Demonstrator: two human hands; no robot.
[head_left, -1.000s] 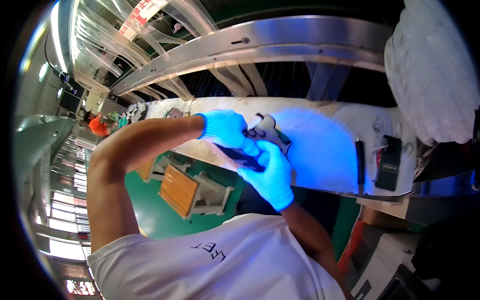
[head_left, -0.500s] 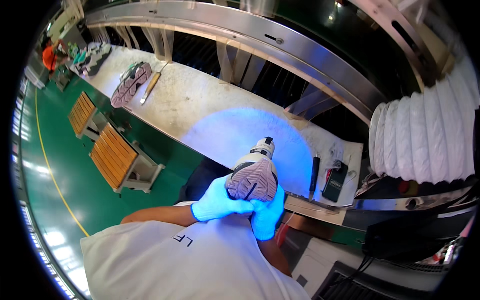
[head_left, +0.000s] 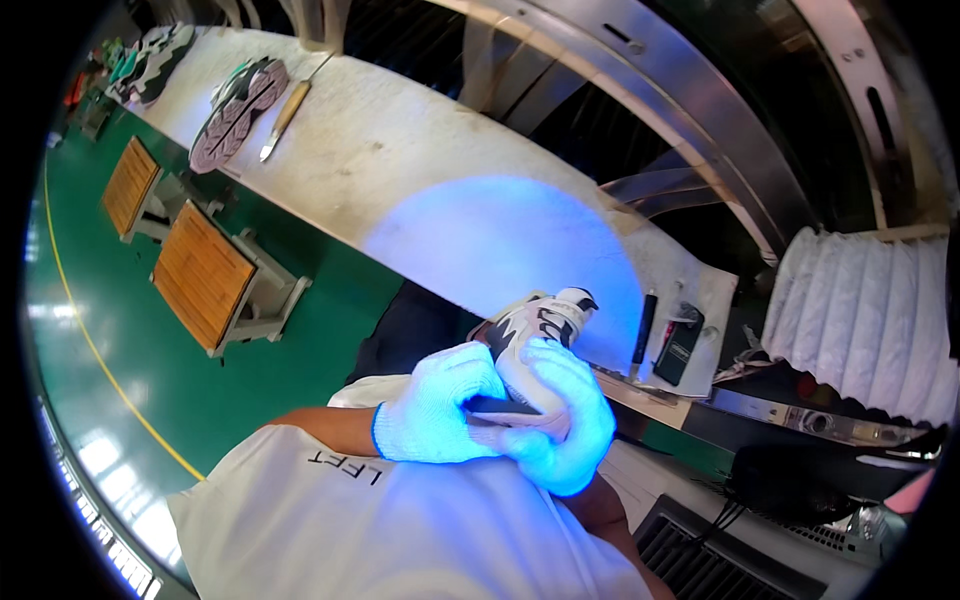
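Observation:
A white, grey and black sneaker point(head_left: 545, 322) is held close against my body, over the near edge of the bench. My left hand point(head_left: 435, 405), in a white knit glove lit blue, grips it from the left side. Gloved the same way, my right hand point(head_left: 570, 420) wraps round its near end on the right. The shoe lies tilted, its side showing and its collar pointing away to the right. Fingers cover much of its near part, and most of the sole is hidden. A round patch of blue light falls on the bench point(head_left: 390, 130) beyond it.
On the bench lie a black pen-like tool point(head_left: 645, 330), a small dark case point(head_left: 678, 350), a wooden-handled blade point(head_left: 285, 120) and another sneaker point(head_left: 240, 110). More shoes point(head_left: 160, 65) lie farther left. Slatted stools point(head_left: 205, 270) stand on the left. A metal machine frame point(head_left: 690, 110) and white ribbed duct point(head_left: 860, 320) border the right.
The sneaker has been turned in my hands, from its sole facing up to its side showing. My right hand has shifted up round it. The view has also swung slightly.

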